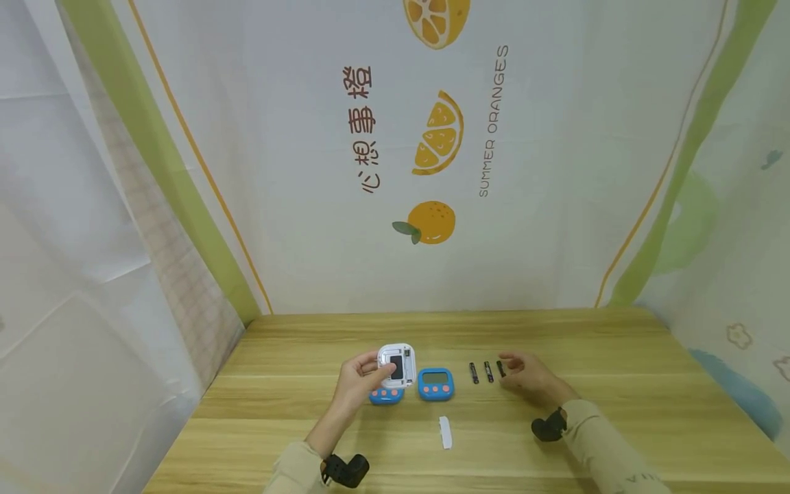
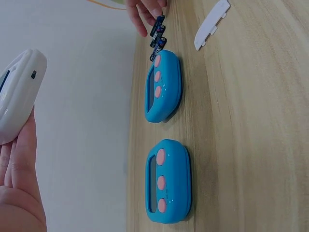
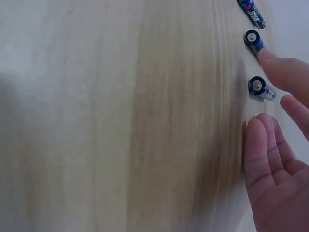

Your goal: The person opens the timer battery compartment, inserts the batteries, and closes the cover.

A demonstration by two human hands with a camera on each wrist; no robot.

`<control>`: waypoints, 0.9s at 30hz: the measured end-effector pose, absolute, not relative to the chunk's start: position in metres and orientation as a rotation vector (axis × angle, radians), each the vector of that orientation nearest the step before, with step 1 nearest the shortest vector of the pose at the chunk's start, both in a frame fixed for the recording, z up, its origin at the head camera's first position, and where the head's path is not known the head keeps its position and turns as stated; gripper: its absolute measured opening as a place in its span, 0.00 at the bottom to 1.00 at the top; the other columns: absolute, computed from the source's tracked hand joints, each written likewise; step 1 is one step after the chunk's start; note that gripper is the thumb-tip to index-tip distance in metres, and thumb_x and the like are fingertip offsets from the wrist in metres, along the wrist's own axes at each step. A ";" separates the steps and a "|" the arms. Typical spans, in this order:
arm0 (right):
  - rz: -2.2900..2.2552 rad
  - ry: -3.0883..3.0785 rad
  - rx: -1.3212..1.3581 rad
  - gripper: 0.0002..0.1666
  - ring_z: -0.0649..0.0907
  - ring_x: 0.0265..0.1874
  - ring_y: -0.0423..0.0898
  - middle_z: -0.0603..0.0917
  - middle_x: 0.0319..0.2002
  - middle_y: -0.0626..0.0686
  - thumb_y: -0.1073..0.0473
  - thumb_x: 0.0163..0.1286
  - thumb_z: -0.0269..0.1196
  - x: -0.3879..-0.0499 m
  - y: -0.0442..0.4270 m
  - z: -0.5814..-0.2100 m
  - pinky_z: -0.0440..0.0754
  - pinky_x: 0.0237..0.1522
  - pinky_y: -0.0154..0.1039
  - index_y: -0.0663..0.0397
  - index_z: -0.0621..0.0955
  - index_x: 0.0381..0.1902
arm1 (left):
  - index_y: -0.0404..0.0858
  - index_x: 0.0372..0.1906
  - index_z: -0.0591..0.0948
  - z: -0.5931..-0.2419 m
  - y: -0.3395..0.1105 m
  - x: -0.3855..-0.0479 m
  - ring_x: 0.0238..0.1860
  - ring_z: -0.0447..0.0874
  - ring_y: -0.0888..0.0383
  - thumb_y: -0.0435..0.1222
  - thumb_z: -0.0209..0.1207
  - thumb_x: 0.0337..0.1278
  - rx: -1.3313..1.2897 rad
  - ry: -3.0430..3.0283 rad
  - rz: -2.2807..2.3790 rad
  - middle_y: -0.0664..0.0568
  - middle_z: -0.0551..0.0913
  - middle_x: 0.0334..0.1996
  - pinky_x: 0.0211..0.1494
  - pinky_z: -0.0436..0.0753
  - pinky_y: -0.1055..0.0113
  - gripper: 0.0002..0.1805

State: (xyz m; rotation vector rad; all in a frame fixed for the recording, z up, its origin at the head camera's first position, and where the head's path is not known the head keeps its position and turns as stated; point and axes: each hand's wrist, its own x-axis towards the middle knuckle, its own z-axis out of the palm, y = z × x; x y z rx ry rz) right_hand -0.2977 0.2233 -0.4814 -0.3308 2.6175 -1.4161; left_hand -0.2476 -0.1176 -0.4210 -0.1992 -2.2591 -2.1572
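My left hand (image 1: pixel 361 376) holds a white digital timer (image 1: pixel 404 357) above the table, its back turned up with the thumb on it. The back shows a dark panel and an uncovered battery slot. In the left wrist view the timer (image 2: pixel 21 96) is cut off by the frame edge. My right hand (image 1: pixel 531 376) is at the rightmost of three dark AAA-looking batteries (image 1: pixel 501 369). In the right wrist view its fingers are spread either side of that battery (image 3: pixel 260 88), with a gap visible. A white battery cover (image 1: pixel 446 433) lies nearer the front.
Two blue timers with pink buttons rest on the wooden table (image 1: pixel 278 412); one blue timer (image 1: pixel 435 384) stands in the middle, and the other blue timer (image 1: pixel 387 396) is partly under the left hand's white one. A printed curtain (image 1: pixel 308 206) hangs behind the table.
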 end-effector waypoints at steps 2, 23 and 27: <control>-1.373 2.637 -0.359 0.33 0.73 0.43 0.60 0.70 0.47 0.68 0.67 0.51 0.66 -0.298 0.224 -0.483 0.77 0.41 0.46 0.71 0.68 0.54 | 0.26 0.47 0.75 -0.422 -0.118 -0.248 0.25 0.80 0.61 0.35 0.64 0.44 -0.198 -2.259 -2.156 0.45 0.83 0.31 0.29 0.81 0.64 0.23; -1.502 2.599 -0.283 0.31 0.75 0.39 0.56 0.72 0.41 0.65 0.70 0.52 0.62 -0.295 0.225 -0.477 0.79 0.35 0.43 0.72 0.65 0.54 | 0.24 0.48 0.74 -0.421 -0.116 -0.245 0.22 0.79 0.63 0.32 0.62 0.47 -0.187 -2.256 -2.194 0.45 0.83 0.31 0.22 0.78 0.73 0.22; -1.577 2.586 -0.353 0.31 0.75 0.41 0.59 0.72 0.42 0.66 0.71 0.54 0.61 -0.300 0.224 -0.471 0.79 0.38 0.45 0.73 0.64 0.55 | 0.25 0.49 0.73 -0.424 -0.115 -0.246 0.22 0.79 0.63 0.32 0.62 0.47 -0.191 -2.262 -2.186 0.44 0.83 0.32 0.22 0.78 0.73 0.23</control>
